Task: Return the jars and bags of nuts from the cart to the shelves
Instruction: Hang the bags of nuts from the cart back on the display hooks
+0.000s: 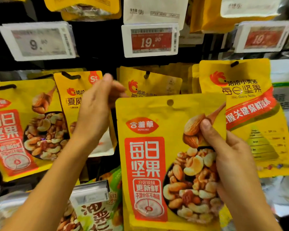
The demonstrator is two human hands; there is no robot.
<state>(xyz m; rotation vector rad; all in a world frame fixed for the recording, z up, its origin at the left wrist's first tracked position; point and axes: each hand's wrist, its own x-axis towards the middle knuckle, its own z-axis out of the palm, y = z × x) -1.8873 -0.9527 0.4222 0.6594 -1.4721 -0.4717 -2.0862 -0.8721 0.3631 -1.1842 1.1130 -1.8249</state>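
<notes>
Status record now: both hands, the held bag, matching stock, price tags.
bag: yellow mixed nuts, upright, hang hole free
right hand: pinches its right edge, thumb on front
peg: above held bag, loaded with another brand
left hand: raised just left of peg, holds nothing
matching bag: hangs far left
tags: 9.90 tag left, 19.90 tag centre

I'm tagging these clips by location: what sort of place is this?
Most likely a supermarket snack aisle: electronic price tags show 19.90 and 9.90, yellow bags of nuts hang on peg hooks, and the right hand holds another mixed-nut bag.
</notes>
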